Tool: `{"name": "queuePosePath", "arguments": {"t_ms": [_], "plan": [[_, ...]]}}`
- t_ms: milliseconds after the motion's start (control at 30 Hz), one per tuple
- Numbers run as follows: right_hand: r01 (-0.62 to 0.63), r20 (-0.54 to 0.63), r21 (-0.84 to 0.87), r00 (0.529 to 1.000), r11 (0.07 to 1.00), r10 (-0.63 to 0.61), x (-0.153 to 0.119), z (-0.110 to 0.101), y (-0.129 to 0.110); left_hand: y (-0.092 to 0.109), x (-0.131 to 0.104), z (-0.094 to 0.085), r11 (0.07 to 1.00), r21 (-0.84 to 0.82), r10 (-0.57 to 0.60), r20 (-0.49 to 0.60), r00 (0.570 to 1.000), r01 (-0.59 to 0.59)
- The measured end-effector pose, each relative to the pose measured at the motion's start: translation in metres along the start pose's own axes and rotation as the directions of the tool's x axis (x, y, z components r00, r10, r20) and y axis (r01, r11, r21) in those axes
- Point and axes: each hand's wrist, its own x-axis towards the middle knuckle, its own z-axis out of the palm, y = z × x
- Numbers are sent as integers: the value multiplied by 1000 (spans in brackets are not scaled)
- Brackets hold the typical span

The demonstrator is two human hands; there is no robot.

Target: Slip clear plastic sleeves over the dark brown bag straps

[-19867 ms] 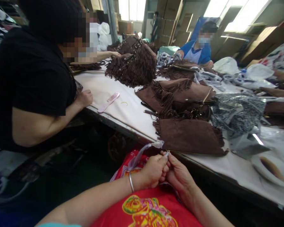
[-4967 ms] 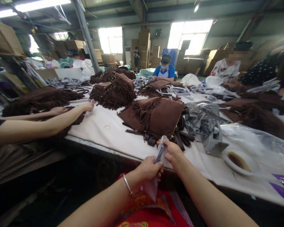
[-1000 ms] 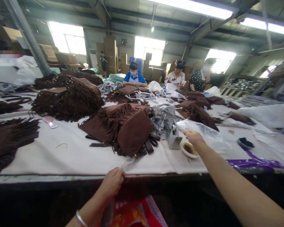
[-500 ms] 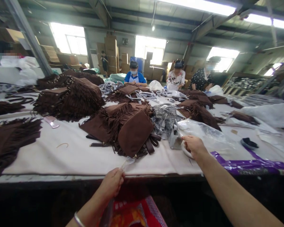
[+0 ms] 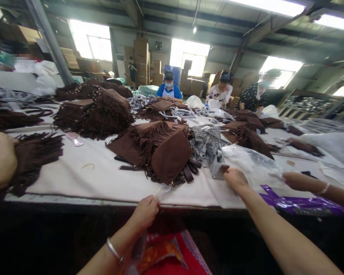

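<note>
One co-worker's hand (image 5: 299,181) has newly entered at the right edge, and the right hand (image 5: 236,178) has shifted to the side of an angular grey metal holder (image 5: 214,171); whether anything is pinched there cannot be told. A translucent soft plastic sleeve (image 5: 164,189) is grasped in the left hand's (image 5: 146,211) grip, before a brown suede-like bag (image 5: 171,156) on the tabletop (image 5: 77,177); work on it is judged unfinished.

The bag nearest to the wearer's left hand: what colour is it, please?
The bag is dark brown, best seen in the head view.
</note>
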Motion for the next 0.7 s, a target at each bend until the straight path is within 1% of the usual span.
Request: {"name": "queuePosePath", "arguments": {"t_ms": [33, 100, 133, 167, 200, 267, 333, 367, 400, 433, 500, 600, 700], "plan": [[28, 12, -34, 1000, 999, -28, -9, -2, -3, 2, -2, -2, 996, 76, 45, -22, 999, -43], [138, 58, -48, 989, 989, -135, -34, -2, -15, 5, -8, -5, 964, 234, 144, -47, 988, -129], [213, 105, -14, 972, 977, -210, -50, 0, -25, 5, -10, -7, 936, 310, 194, -55, 979, -168], [280, 173, 54, 943, 958, -285, -67, 3, -37, 5, -13, -7, 902, 380, 242, -58, 969, -203], [325, 255, 146, 900, 935, -352, -86, 8, -51, 5, -15, -8, 865, 446, 284, -55, 957, -231], [330, 413, 340, 789, 881, -455, -123, 20, -84, 2, -20, -7, 775, 566, 355, -21, 935, -282], [288, 500, 483, 684, 827, -531, -155, 38, -117, -1, -26, -5, 698, 657, 367, 11, 930, -284], [262, 515, 531, 656, 806, -552, -167, 47, -131, -2, -29, -4, 676, 689, 352, 8, 936, -260], [232, 519, 566, 645, 791, -560, -175, 57, -144, -3, -32, -3, 662, 713, 333, -4, 943, -231], [201, 519, 588, 649, 783, -557, -179, 66, -154, -4, -35, -3, 653, 730, 316, -20, 948, -203], [144, 513, 607, 680, 782, -524, -180, 81, -169, -5, -39, -3, 626, 759, 312, -36, 949, -177], [127, 522, 557, 715, 821, -465, -173, 94, -179, -5, -42, -4, 566, 800, 366, -29, 930, -198], [125, 539, 460, 747, 879, -388, -169, 99, -182, -7, -42, -3, 523, 828, 413, -37, 910, -204]]}}
